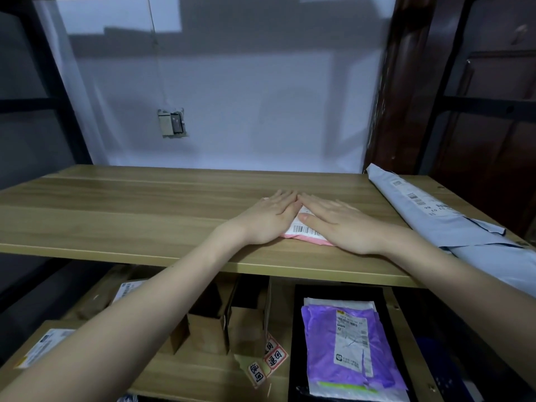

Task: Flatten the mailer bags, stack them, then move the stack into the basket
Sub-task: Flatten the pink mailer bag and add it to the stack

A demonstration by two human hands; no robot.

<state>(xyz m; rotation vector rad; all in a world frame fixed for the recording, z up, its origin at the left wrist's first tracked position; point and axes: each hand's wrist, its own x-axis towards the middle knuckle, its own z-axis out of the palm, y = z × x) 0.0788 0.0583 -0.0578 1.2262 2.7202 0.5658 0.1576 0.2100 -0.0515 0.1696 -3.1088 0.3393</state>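
- Pink bag (304,237) lying flat on the top shelf (130,210), near its front edge.
- Left hand (272,217) pressed flat on the left part of the pink bag, fingers straight and close together.
- Right hand (339,224) pressed flat on the right part, fingers straight, thumb lying across the white label (304,227).
- Both hands side by side, fingertips almost touching at the far end of the bag.
- Only a strip of the pink bag showing between and under the hands, with a barcode on the label.
- Long grey bag (429,210) lying on the right side of the top shelf, apart from the hands, with barcode stickers on it.
- Black basket (293,329) down on the lower shelf, below the right arm.
- Purple bag (322,352) lying flat in the basket, on top of a white bag (333,303).
- Brown boxes (208,323) standing left of the basket on the lower shelf.
- Red and white stickers (274,358) on a box near the basket.
- White wall (232,97) behind the shelf.
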